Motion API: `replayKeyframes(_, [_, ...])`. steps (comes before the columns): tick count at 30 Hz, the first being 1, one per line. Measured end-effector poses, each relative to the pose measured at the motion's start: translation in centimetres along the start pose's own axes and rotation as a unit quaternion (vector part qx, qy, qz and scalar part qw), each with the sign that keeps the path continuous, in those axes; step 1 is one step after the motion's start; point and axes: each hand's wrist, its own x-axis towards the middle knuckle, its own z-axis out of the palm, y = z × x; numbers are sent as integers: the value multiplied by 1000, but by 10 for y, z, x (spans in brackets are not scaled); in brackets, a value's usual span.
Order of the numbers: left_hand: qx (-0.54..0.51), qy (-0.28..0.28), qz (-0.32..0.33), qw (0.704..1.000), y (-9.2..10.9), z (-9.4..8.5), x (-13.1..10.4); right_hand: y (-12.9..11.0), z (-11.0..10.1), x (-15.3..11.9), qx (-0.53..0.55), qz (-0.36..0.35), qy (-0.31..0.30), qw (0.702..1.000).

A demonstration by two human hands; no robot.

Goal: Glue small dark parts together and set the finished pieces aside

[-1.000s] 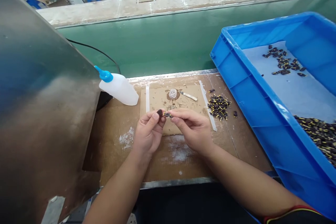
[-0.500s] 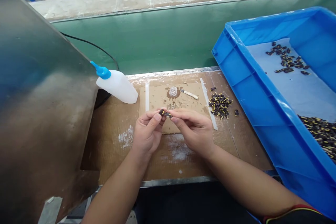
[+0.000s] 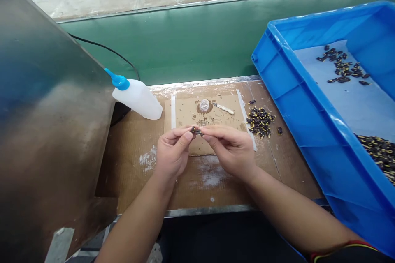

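Both hands meet over the middle of the tabletop [image 3: 132,181], fingertips pinched together on one small dark part [image 3: 196,132] with a bit of yellow on it. The left hand [image 3: 173,154] closes thumb and forefinger on the part's left end, the other fingers curled in; the right hand [image 3: 230,150] grips the right end the same way. The part sits just above the near edge of a cardboard sheet [image 3: 188,113] taped flat toward the tabletop's far edge.

On that sheet, beyond the hands, stands a small clear cap [image 3: 204,105] in a brown stain, and just right of it lies a pale little stick [image 3: 224,109]. Right of the sheet — between it and the crate — is a loose pile of parts [image 3: 259,121] in black and yellow. A white squeeze bottle [image 3: 137,98] with a blue nozzle leans by the tabletop's far left corner, against a metal panel [image 3: 46,111].

The blue crate [image 3: 296,102] overhangs the tabletop's right edge (tilted toward the person) and holds more dark parts in two clusters. No label or writing can be read anywhere — the bottle is plain.
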Motion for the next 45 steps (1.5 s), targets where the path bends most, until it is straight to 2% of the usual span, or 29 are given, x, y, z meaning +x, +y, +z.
replayKeyframes(9, [5,11,-7,1000,-3,0,0,1,0,0,9,19,-5,1000])
replayKeyframes(12, [27,16,24,999,-6,0,-1,0,0,-1,-17,3,2,1000])
replayKeyframes(18, [125,21,139,982,-13,-3,-6,-4,1,-2,-58,-47,24,997])
replayKeyframes(23, [186,31,177,966,-12,1,-5,-3,2,-1,-67,-50,33,996])
replayKeyframes(32, [261,-39,203,943,-5,-1,0,7,3,0,-60,-81,73,992])
replayKeyframes(36, [275,-66,245,927,-5,-3,0,9,2,0,-35,-92,73,992])
replayKeyframes(41, [282,-69,299,909,-5,-7,0,7,-2,3,-84,-139,67,984])
replayKeyframes(43, [302,-76,335,889,-5,-8,0,3,-5,5,-84,-160,58,982])
replayKeyframes(45, [338,-102,384,853,-5,-7,-2,-3,-9,4,-76,-173,53,980])
